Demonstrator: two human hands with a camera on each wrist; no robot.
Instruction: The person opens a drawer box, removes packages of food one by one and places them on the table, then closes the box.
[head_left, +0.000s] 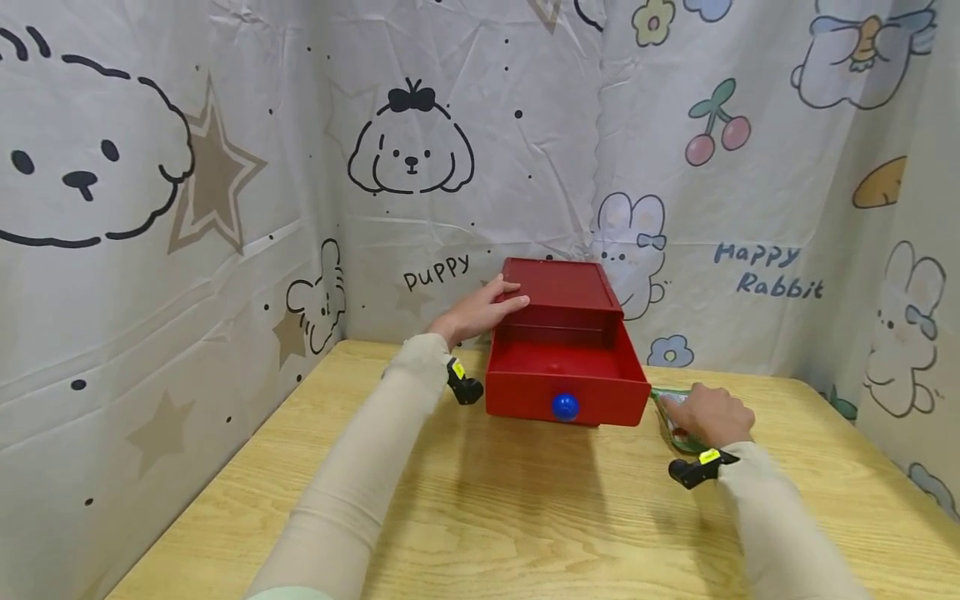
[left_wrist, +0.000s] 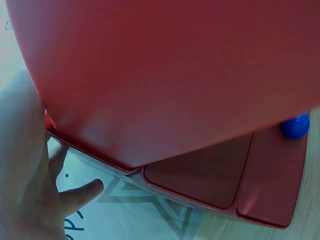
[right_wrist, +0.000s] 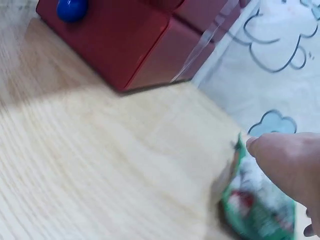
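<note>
A red drawer box (head_left: 562, 283) stands at the table's back, its upper drawer (head_left: 566, 398) pulled far out. That drawer has a blue round knob (head_left: 565, 407) and a bare inside. My left hand (head_left: 482, 312) rests at the box's upper left edge, fingers stretched out. The left wrist view has the same hand (left_wrist: 30, 170) beside the red wall, with one finger apart from it. To the right of the box, my right hand (head_left: 711, 414) holds a green-edged packet (head_left: 678, 437) with curled fingers. In the right wrist view the packet (right_wrist: 255, 200) is blurred and partly hidden by the hand.
The box stands on a pale wooden table (head_left: 525, 517). A second blue knob (right_wrist: 72, 9) sits low on the box front. Clear tape (right_wrist: 200, 47) runs along the box's side. A printed cloth (head_left: 480, 217) hangs behind the table and at both sides.
</note>
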